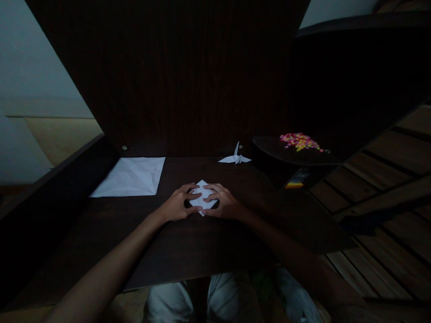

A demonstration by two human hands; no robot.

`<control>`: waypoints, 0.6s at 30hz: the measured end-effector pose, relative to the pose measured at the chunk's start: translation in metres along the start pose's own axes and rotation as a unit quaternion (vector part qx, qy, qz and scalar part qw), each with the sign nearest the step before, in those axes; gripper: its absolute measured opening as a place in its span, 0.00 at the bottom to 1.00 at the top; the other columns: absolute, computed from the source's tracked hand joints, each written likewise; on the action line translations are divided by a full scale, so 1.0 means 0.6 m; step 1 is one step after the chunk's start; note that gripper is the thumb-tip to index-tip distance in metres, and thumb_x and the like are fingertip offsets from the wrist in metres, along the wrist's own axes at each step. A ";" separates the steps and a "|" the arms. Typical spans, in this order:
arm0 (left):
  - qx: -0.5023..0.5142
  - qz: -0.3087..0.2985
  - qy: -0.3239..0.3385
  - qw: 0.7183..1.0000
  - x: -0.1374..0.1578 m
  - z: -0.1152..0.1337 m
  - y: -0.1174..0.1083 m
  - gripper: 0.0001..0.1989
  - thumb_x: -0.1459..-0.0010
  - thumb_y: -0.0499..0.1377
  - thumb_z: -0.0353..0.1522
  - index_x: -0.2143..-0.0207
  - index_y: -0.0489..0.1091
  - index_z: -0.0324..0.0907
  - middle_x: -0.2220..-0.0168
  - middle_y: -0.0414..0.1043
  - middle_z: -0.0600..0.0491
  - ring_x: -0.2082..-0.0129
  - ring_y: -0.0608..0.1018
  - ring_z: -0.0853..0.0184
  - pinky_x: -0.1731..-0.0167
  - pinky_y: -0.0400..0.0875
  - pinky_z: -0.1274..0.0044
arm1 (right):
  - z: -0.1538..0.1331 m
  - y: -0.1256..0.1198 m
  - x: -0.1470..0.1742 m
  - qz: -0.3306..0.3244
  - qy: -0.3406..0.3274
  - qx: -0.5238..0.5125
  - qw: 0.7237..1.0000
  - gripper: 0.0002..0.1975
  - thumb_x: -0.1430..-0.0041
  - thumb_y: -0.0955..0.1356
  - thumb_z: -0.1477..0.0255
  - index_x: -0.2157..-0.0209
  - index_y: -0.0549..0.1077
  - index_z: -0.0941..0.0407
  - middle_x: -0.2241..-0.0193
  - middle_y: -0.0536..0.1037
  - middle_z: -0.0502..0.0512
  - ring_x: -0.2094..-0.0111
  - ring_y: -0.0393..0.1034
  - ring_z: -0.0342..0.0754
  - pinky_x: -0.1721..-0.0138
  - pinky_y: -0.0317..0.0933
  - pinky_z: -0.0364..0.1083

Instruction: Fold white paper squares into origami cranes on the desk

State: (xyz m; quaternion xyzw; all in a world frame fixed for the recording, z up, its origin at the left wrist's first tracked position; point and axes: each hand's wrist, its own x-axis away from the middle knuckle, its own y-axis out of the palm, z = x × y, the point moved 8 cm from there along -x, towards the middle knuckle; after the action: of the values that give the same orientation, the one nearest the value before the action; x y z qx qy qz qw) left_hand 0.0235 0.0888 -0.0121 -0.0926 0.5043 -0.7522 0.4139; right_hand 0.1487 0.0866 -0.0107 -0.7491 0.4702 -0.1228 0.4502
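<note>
A small piece of white origami paper (203,195), folded into a diamond shape, lies on the dark wooden desk in front of me. My left hand (185,201) grips its left side, with thumb at the lower edge and fingertips on top. From the right, my right hand (221,201) holds the other side in the same way, its fingers curved over the paper. Both thumbs meet near the bottom corner. Behind my hands, close to the back panel, stands a white paper crane (237,157) with spread wings.
A creased white sheet (131,177) lies flat at the left. On a low rounded shelf (266,147) to the right sits a pile of small colourful pieces (301,141). Beneath it is a rainbow-striped item (295,184). A raised side board (57,197) borders the desk's left.
</note>
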 end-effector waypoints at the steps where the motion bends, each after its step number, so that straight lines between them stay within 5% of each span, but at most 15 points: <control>1: -0.004 -0.002 0.003 1.000 -0.001 0.000 0.001 0.21 0.47 0.63 0.40 0.51 0.73 0.42 0.44 0.65 0.44 0.41 0.65 0.52 0.44 0.62 0.59 | 0.000 0.000 0.000 -0.001 0.001 -0.002 1.000 0.16 0.59 0.76 0.62 0.67 0.80 0.56 0.47 0.70 0.62 0.44 0.61 0.58 0.45 0.57 0.56; 18: -0.008 -0.032 0.001 0.999 -0.003 -0.010 0.008 0.18 0.45 0.60 0.42 0.53 0.75 0.46 0.40 0.60 0.47 0.38 0.56 0.50 0.42 0.56 0.56 | 0.001 0.001 0.001 -0.011 -0.001 0.007 1.000 0.15 0.57 0.75 0.63 0.67 0.80 0.56 0.47 0.69 0.61 0.44 0.60 0.56 0.45 0.55 0.55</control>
State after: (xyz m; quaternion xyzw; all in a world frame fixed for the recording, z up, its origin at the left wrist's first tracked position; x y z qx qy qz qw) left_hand 0.0240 0.0937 -0.0185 -0.1114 0.5071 -0.7613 0.3884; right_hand 0.1490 0.0862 -0.0114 -0.7509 0.4608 -0.1304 0.4547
